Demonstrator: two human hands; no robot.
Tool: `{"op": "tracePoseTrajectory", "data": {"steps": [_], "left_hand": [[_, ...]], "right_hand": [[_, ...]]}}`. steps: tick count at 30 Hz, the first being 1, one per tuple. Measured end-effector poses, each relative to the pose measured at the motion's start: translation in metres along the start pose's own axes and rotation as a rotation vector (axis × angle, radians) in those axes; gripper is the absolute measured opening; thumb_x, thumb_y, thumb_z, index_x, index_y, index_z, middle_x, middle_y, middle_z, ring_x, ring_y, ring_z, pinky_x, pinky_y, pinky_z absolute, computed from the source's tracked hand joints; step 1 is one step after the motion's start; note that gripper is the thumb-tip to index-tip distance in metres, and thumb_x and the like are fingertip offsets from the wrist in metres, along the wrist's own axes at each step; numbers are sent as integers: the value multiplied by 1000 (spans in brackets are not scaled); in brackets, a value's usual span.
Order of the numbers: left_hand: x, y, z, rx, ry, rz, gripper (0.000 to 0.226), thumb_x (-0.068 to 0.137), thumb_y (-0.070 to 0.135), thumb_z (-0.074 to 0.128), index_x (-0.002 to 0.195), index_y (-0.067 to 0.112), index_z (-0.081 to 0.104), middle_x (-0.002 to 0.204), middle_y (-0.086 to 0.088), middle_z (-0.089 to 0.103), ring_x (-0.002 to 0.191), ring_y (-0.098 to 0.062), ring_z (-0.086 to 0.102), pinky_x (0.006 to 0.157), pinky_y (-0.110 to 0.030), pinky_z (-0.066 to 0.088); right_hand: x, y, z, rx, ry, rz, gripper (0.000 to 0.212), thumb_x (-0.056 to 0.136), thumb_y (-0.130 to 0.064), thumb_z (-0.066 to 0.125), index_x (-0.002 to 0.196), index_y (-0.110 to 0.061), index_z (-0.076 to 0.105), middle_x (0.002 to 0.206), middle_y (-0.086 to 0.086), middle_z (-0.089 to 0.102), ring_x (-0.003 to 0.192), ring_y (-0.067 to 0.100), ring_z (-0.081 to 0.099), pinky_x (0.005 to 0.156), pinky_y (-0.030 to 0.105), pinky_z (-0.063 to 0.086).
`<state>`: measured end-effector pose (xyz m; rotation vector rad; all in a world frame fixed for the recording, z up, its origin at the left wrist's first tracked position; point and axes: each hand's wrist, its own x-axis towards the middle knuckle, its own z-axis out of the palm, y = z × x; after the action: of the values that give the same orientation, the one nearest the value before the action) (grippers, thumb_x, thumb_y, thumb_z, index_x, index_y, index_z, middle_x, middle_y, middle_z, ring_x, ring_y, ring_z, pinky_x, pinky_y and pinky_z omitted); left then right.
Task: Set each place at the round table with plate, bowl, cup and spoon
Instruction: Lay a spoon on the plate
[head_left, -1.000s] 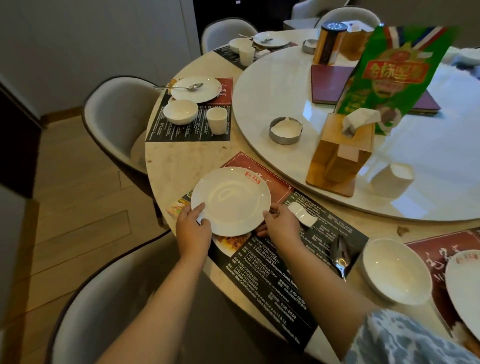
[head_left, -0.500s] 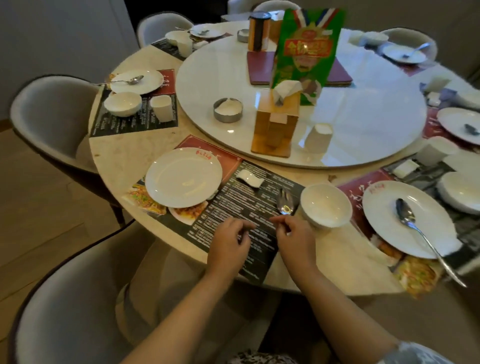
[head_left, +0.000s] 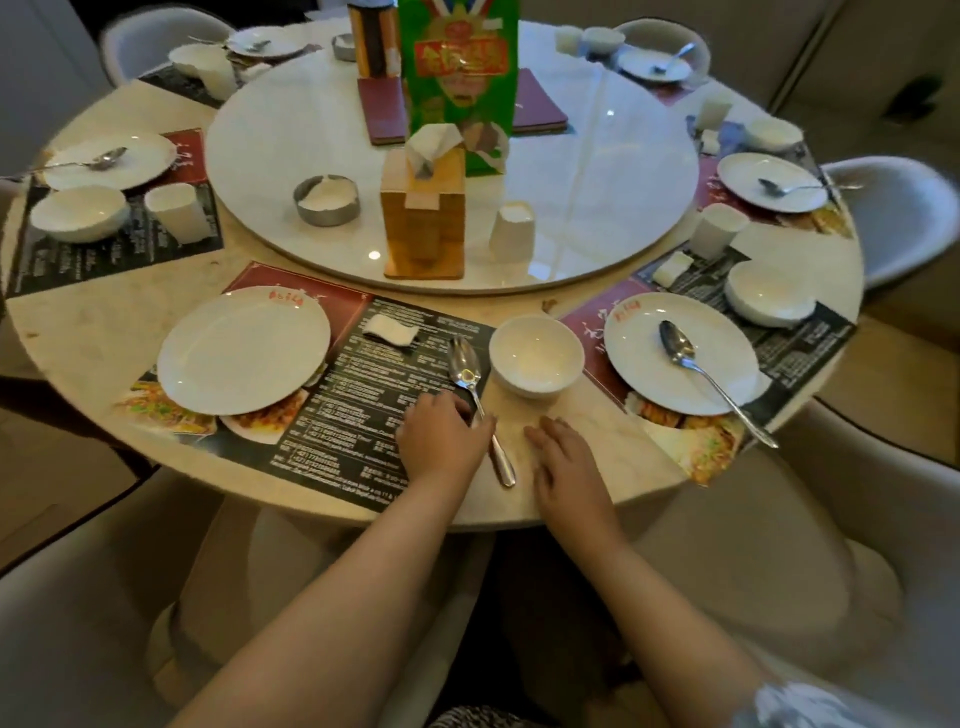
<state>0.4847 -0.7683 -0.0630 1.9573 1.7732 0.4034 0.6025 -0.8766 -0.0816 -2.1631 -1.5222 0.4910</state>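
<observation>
hands (head_left: 447, 436) lower; right let go of spoon (head_left: 470, 384).

Round table (head_left: 597, 467): pale marble-look top, beige, with a large white glossy turntable (head_left: 597, 171) set at its centre, catching soft reflections. Chairs: grey-white shell type, dark-edged, placed around the rim; 1 at near left (head_left: 78, 623), 1 at far left (head_left: 156, 36), 1 at far right (head_left: 670, 36), 1 at right (head_left: 904, 213). Floor (head_left: 47, 473): light wood boards, visible at left. Wall (head_left: 31, 78): plain pale grey, at upper left. Upholstery or panelling, beige, at upper right (head_left: 779, 47); blurred. Light: dim, even, indoor.
</observation>
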Motion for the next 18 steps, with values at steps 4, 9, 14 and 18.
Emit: {"op": "tracePoseTrajectory", "data": {"steps": [4, 9, 14, 18], "left_hand": [[10, 11, 8, 130, -22, -57, 52, 79, 52, 62, 111, 11, 60, 117, -9, 56, 112, -29, 52, 93, -42, 42], [19, 10, 4, 72, -112, -68, 32, 80, 36, 58, 84, 6, 68, 96, -14, 65, 88, -33, 61, 77, -41, 52], [8, -4, -12, -156, -149, -77, 19, 91, 25, 52, 92, 7, 58, 89, -8, 64, 81, -28, 62, 71, -39, 52], [-7, -30, -33, -279, -95, -141, 15, 96, 32, 47, 96, 18, 52, 83, -1, 61, 68, -16, 58, 57, -31, 45]], "right_hand": [[1, -3, 1, 9, 28, 2, 47, 93, -9, 51, 140, -14, 48, 150, 8, 37, 142, 22, 28, 119, 30, 19], [-1, -7, 6, -42, 36, 20, 47, 96, -13, 46, 143, -16, 43, 153, 8, 32, 145, 22, 21, 120, 38, 19], [-1, -26, 8, -28, 12, 26, 46, 96, -16, 48, 142, -21, 44, 156, 3, 29, 146, 19, 17, 121, 39, 16], [4, -45, 16, -16, -30, -27, 48, 95, -16, 50, 142, -24, 43, 156, 0, 26, 147, 17, 16, 121, 35, 15]]}}
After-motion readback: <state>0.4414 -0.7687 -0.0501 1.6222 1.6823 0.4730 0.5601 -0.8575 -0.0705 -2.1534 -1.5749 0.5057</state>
